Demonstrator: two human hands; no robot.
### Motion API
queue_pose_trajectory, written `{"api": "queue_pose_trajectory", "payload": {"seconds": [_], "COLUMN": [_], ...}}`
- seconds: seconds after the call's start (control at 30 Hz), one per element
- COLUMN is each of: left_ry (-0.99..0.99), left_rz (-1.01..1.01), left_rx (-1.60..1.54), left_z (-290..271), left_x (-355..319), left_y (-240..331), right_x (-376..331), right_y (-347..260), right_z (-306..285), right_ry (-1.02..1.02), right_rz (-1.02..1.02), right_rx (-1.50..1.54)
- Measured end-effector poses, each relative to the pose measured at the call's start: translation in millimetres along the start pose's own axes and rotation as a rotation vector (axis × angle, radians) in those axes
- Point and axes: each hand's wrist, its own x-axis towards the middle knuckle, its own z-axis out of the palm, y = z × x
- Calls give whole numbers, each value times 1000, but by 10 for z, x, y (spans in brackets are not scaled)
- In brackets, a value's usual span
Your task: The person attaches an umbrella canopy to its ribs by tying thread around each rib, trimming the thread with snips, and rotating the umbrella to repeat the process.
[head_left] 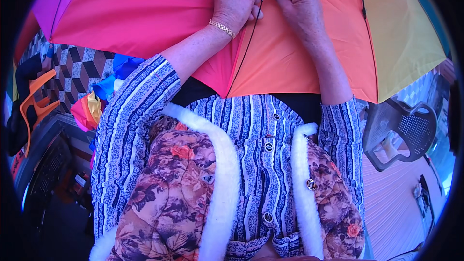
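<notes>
From the head view, both hands are up on an open umbrella spread across the person's lap, its panels pink, orange and yellow. The left hand, a gold bracelet at its wrist, is closed with fingers pinching a thin black rib near the top edge. The right hand sits just beside it, fingertips nipped on the same rib. Well right of the hands stands a grey plastic chair; far to their left, an orange chair and a heap of coloured cloth.
</notes>
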Motion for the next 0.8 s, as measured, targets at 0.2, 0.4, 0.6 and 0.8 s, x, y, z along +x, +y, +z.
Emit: {"api": "queue_pose_trajectory", "payload": {"seconds": [0.2, 0.4, 0.6, 0.8], "left_ry": [14, 12, 17, 45], "left_rz": [26, 58, 38, 27], "left_rx": [42, 55, 77, 74], "left_z": [43, 33, 28, 21], "left_x": [-29, -76, -81, -100], "left_y": [-4, 14, 51, 51], "right_x": [1, -25, -10, -101], "right_y": [-49, -47, -30, 69], "right_z": [58, -77, -78, -296], "right_ry": [70, 27, -5, 54], "right_rz": [-1, 25, 22, 31], "right_rx": [-98, -245, -223, -263]}}
